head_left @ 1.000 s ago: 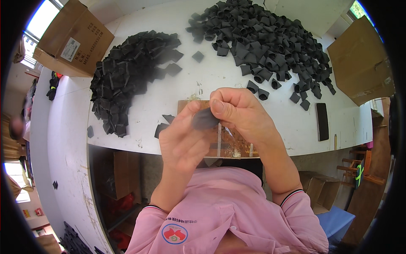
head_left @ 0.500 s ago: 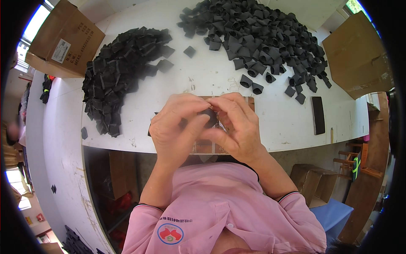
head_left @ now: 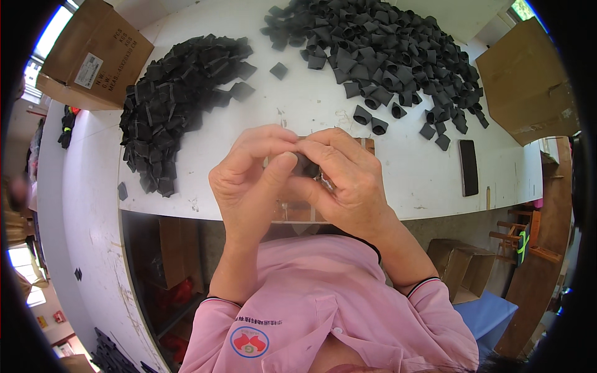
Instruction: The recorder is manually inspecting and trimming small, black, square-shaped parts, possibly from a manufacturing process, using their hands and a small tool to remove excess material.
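Note:
In front of my chest, both hands meet over a small black fabric piece (head_left: 306,165), mostly hidden by my fingers. My right hand (head_left: 348,175) grips it between thumb and curled fingers. My left hand (head_left: 244,171) has its fingers bent around the piece's left side, with the thumb tip up against it. Beneath my hands is a brown block or board (head_left: 368,145) with light strips, largely covered. To the left lies a heap of flat black pieces (head_left: 168,112). A larger heap of black tube-shaped pieces (head_left: 385,56) spreads over the far right of the table.
The white table (head_left: 261,112) carries a dark phone (head_left: 468,168) on the right and a lone black piece (head_left: 278,71) between the heaps. Cardboard boxes stand at the far left (head_left: 93,56) and far right (head_left: 528,81). Another open box (head_left: 460,267) sits below the right edge.
My left hand has shifted slightly left, its thumb moving up and left across the black piece. My right hand stays nearly in place, its fingers drawn a little closer around it.

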`<control>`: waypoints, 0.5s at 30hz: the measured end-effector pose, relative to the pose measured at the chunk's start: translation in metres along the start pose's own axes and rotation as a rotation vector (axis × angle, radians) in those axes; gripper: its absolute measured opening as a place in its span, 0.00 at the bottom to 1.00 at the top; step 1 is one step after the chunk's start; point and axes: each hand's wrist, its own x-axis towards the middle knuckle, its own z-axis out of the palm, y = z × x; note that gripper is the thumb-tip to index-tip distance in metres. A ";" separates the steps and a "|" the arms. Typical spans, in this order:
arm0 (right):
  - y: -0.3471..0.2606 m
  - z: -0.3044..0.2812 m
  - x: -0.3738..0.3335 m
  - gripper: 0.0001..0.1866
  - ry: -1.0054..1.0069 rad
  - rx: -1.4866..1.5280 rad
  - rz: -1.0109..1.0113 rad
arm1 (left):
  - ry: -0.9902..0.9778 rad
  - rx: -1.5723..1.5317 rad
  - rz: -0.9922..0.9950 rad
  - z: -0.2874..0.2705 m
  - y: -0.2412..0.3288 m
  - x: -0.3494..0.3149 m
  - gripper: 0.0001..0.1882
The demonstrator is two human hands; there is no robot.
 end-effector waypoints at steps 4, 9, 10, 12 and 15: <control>0.001 0.001 0.000 0.18 0.020 -0.077 -0.043 | 0.238 -0.238 -0.005 0.004 -0.001 -0.006 0.06; 0.001 -0.001 0.003 0.15 0.074 -0.267 -0.194 | 0.360 -0.433 -0.142 0.009 -0.001 -0.014 0.07; 0.003 -0.001 0.002 0.14 0.067 -0.301 -0.205 | 0.360 -0.433 -0.142 0.009 -0.002 -0.015 0.07; 0.004 -0.003 0.001 0.13 0.057 -0.328 -0.219 | 0.346 -0.357 -0.096 0.007 -0.002 -0.017 0.06; 0.010 -0.006 0.000 0.14 -0.075 -0.300 -0.229 | 0.331 -0.314 -0.110 0.004 -0.007 -0.020 0.05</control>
